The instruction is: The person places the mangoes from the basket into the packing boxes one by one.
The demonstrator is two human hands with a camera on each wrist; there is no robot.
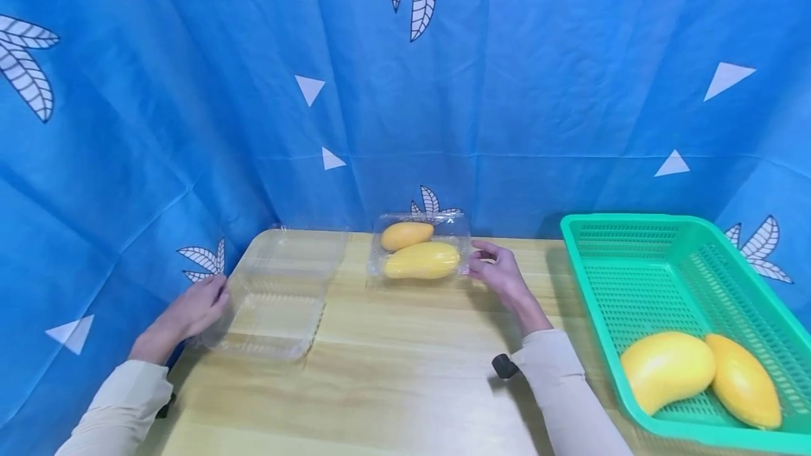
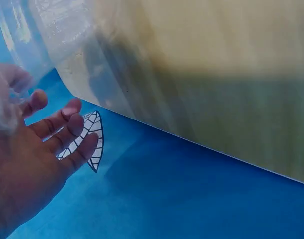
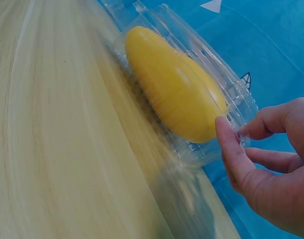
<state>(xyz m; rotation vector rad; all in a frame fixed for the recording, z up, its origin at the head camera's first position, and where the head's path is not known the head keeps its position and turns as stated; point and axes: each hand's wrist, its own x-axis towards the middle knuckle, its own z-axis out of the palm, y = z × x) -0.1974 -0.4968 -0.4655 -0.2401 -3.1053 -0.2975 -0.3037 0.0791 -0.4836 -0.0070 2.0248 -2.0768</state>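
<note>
Two yellow mangoes [image 1: 422, 261] lie inside a closed clear plastic container [image 1: 465, 259] at the back middle of the table. My right hand [image 1: 500, 271] pinches this container's right edge between thumb and fingertips; the right wrist view shows the mango [image 3: 172, 84] through the plastic. At the left stands a second clear plastic container [image 1: 279, 350], its lid [image 1: 304, 248] folded open toward the back. My left hand [image 1: 193, 309] is at that container's left side, with clear plastic between thumb and index finger. In the left wrist view the other fingers [image 2: 67, 127] are loosely bent.
A green plastic basket [image 1: 573, 259] stands at the right with two more mangoes [image 1: 671, 368] in its near end. The wooden table [image 1: 380, 385] meets a blue patterned cloth [image 1: 538, 90] at the back and left.
</note>
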